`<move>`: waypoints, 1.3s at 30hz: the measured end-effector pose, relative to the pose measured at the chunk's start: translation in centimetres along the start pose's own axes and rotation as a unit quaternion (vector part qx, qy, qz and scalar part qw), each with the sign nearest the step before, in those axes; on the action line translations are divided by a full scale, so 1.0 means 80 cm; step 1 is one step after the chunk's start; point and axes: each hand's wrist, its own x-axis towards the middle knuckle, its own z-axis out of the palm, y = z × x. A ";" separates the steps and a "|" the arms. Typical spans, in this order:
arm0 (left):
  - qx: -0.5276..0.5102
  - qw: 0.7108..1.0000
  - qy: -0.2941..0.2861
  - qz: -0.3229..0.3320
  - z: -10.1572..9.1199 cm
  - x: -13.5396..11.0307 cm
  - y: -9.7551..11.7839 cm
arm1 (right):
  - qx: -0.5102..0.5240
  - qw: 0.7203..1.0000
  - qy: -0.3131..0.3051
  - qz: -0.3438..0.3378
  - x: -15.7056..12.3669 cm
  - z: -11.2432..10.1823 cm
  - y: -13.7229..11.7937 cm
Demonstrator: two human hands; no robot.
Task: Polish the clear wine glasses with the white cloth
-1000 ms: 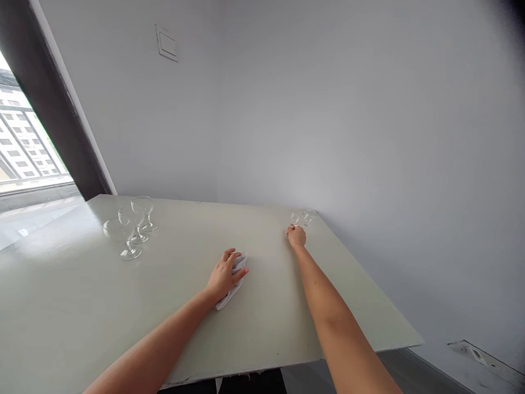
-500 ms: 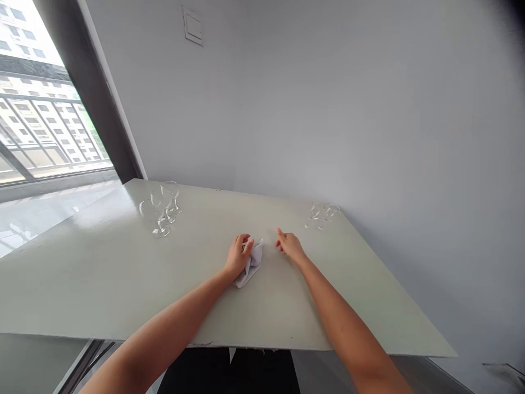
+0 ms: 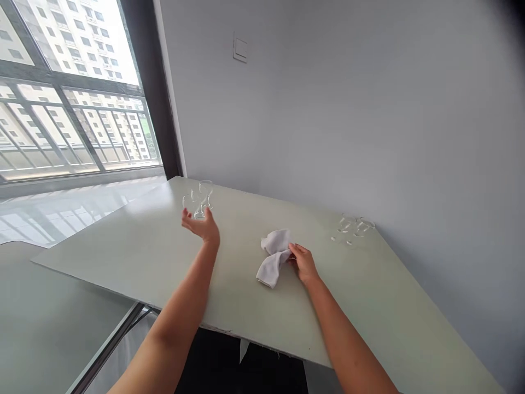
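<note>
A pale, crumpled cloth [image 3: 275, 257] lies on the light table, bunched in at its middle. My right hand [image 3: 302, 261] pinches its right side between thumb and fingers. Farther left, my left hand [image 3: 202, 225] is raised with fingers and thumb apart and nothing in it. Just beyond it, several clear stemmed glasses [image 3: 206, 189] stand close together at the table's far left, partly covered by the fingers. Whether the left fingertips touch the nearest glass I cannot tell.
At the far right corner of the table [image 3: 246, 295] stand several more small clear glasses [image 3: 348, 223]. A grey wall [image 3: 348, 109] with a switch [image 3: 240, 48] borders the back. A window [image 3: 90, 98] is at the left.
My left hand has let go of the cloth and moved left to the glasses. My right hand now holds the cloth, which is more spread out. The view has turned left.
</note>
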 end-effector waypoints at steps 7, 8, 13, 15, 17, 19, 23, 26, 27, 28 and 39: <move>0.089 0.979 -0.156 -0.093 0.004 0.070 -0.060 | 0.422 0.903 -0.020 0.079 0.008 -0.008 -0.003; 0.087 0.977 -0.168 -0.096 0.007 0.071 -0.063 | 0.434 0.897 -0.023 0.077 0.008 -0.009 -0.003; 0.093 0.978 -0.172 -0.069 0.013 0.067 -0.064 | 0.420 0.907 -0.029 0.035 0.003 -0.012 -0.009; 0.105 0.978 -0.168 -0.059 0.012 0.062 -0.057 | 0.414 0.910 -0.030 0.025 0.001 -0.013 -0.013; 0.108 0.979 -0.169 -0.032 0.010 0.050 -0.045 | 0.408 0.913 -0.023 0.016 -0.001 -0.013 -0.018; 0.099 0.977 -0.187 0.029 0.009 0.030 -0.031 | 0.396 0.918 0.005 -0.001 -0.002 -0.013 -0.023; 0.067 0.932 -0.314 0.166 0.007 -0.040 -0.009 | 0.362 0.924 0.104 -0.070 -0.006 -0.016 -0.033; 0.067 0.861 -0.419 0.282 0.002 -0.099 -0.002 | 0.312 0.930 0.154 -0.121 -0.013 -0.015 -0.038; 0.071 0.836 -0.440 0.321 0.000 -0.114 -0.001 | 0.284 0.936 0.162 -0.132 -0.017 -0.012 -0.040; 0.074 0.813 -0.456 0.356 -0.003 -0.127 0.000 | 0.249 0.945 0.163 -0.139 -0.021 -0.009 -0.041; 0.166 0.732 -0.468 0.466 -0.010 -0.139 0.000 | 0.141 0.970 -0.193 -0.038 -0.048 0.029 -0.046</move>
